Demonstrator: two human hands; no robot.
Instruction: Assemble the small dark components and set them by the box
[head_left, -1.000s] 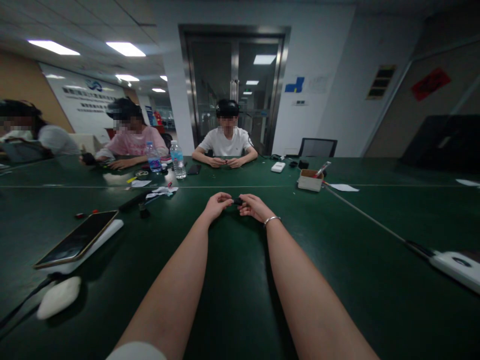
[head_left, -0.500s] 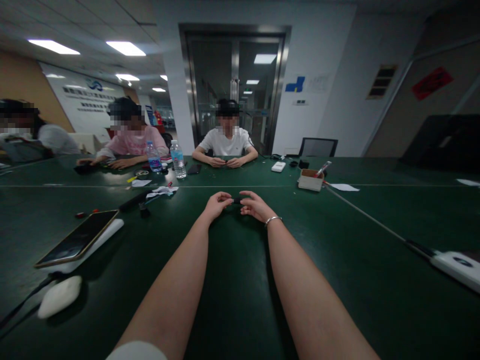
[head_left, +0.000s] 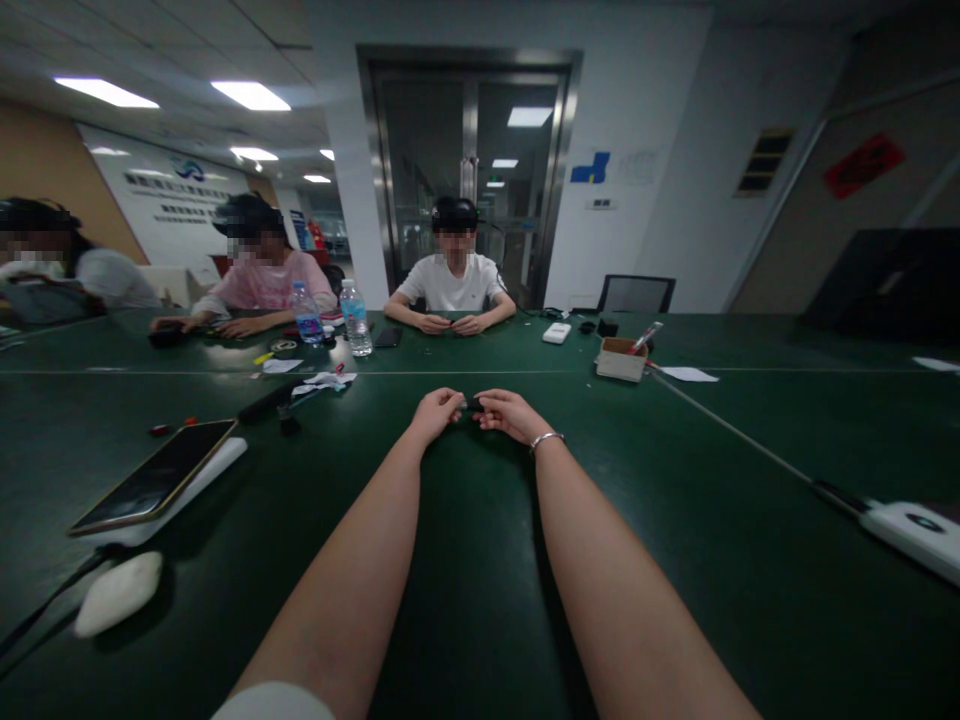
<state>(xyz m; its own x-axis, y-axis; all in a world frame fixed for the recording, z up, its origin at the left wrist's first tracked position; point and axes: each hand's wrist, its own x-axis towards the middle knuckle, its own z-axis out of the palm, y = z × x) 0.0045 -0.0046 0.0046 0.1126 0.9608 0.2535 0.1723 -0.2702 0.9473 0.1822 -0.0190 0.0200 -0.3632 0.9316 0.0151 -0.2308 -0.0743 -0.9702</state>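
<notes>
Straight ahead, both forearms reach out over the dark green table (head_left: 480, 560). A small dark object (head_left: 473, 404) with a pale bit at its left end sits between my fingertips; its kind is too small to make out. My left hand (head_left: 436, 414) pinches the left end between thumb and fingers. From the other side, my right hand (head_left: 508, 414), with a silver bangle at the wrist, has its fingers closed on the dark end. The fingers hide part of the object.
At left lie a phone (head_left: 157, 475) on a white block, a pale rounded item (head_left: 120, 594) and crumpled paper (head_left: 324, 383). Water bottles (head_left: 355, 320) stand farther back. A small box (head_left: 621, 362) is at right, beside a cable. Several people sit across the table.
The fingers of both hands have closed in on the small dark object, the right ones curling down from a more lifted pose. The forearms have barely moved.
</notes>
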